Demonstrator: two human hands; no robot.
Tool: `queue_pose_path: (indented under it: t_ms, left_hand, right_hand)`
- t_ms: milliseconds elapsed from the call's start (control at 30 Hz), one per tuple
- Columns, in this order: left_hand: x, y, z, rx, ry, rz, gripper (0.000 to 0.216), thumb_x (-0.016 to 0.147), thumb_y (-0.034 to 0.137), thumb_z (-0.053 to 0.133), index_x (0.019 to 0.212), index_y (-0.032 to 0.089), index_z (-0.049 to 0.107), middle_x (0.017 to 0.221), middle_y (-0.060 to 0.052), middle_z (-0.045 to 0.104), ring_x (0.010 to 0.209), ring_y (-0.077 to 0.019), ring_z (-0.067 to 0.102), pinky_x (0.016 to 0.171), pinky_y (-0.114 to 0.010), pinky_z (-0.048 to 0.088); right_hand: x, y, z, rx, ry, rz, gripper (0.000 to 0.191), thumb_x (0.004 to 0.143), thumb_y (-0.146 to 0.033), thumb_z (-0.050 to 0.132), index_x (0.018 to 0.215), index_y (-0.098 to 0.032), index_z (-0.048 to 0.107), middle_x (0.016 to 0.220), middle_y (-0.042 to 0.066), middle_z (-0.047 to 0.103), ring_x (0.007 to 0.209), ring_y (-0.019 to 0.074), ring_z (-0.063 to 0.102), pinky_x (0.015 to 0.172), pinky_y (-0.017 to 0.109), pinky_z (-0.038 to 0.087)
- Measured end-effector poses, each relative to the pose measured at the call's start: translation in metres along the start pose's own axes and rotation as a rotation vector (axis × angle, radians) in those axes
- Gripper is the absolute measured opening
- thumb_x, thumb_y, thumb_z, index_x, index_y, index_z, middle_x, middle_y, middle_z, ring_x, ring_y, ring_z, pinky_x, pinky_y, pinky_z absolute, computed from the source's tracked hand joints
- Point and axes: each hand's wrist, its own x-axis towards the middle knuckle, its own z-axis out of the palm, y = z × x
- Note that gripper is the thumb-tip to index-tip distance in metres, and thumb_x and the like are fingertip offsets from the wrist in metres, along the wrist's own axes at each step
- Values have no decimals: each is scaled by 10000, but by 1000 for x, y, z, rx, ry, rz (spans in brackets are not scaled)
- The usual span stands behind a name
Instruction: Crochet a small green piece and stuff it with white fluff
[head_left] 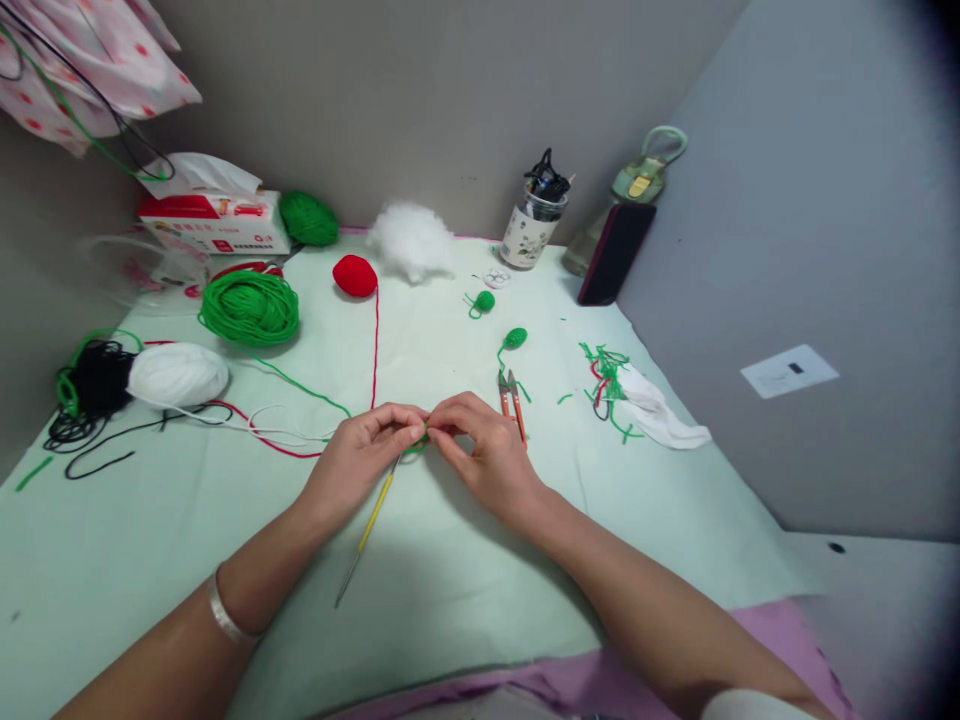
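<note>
Both of my hands meet over the middle of the table, fingertips pinched together. Between them shows a small bit of green yarn (pixel 417 444), mostly covered by the fingers. My left hand (pixel 369 452) pinches it with thumb and forefinger, and my right hand (pixel 484 450) pinches it from the other side. A crochet hook (pixel 375 515) with a yellow grip lies slanting below my left hand, its upper end near the fingers. Thread snips (pixel 514 402) with orange handles lie just beyond my right hand. Near their blades is a small green crocheted piece (pixel 515 338) with a yarn tail.
On the left are a green yarn skein (pixel 250 307), a white yarn ball (pixel 178 375) and black yarn (pixel 103 378). Behind stand a red yarn ball (pixel 355 276), white stuffing (pixel 412 240), a jar (pixel 531 228) and a phone (pixel 617 254). Yarn scraps (pixel 609 372) lie right.
</note>
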Motion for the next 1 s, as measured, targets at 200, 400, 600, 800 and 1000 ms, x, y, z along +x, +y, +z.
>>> queue_pose_path:
  t_ms: [200,400,600,800,1000]
  left_hand:
    - [-1,2,6,15,54,17,198,762,379,793,740,193,727,1022,-70,738,937,-228,649,861,-323,485]
    - [-1,3,5,-8,63,-2,191,747,354,803,701,198,704,988,-59,737,929,-225,652,867,-322,480]
    - [1,-3,3,-83,47,-31,198,762,345,801,721,190,685,997,-49,741,813,-179,641,765,-299,479]
    - [2,-7,5,-191,38,-9,217,785,319,821,888,206,667,921,-5,700,866,-166,645,781,-270,476]
    - [-2,-4,7,-219,-11,-44,161,820,297,803,874,181,706,831,7,669,777,-131,587,715,-242,436]
  right_hand:
    - [0,0,2,-26,-17,-44,142,929,-135,573,819,-202,634,897,46,670,759,143,630,655,265,505]
    - [1,-1,4,118,24,45,130,865,-106,593,787,-209,592,906,38,662,806,150,637,699,280,544]
    - [6,-3,0,271,-5,188,79,846,-169,657,772,-193,644,900,24,657,804,133,641,737,277,545]
    - [6,-2,1,311,6,208,81,851,-186,661,771,-196,655,906,20,638,788,126,628,738,276,530]
    - [4,-1,3,267,19,181,91,867,-180,643,779,-203,636,908,23,636,774,133,616,711,285,519]
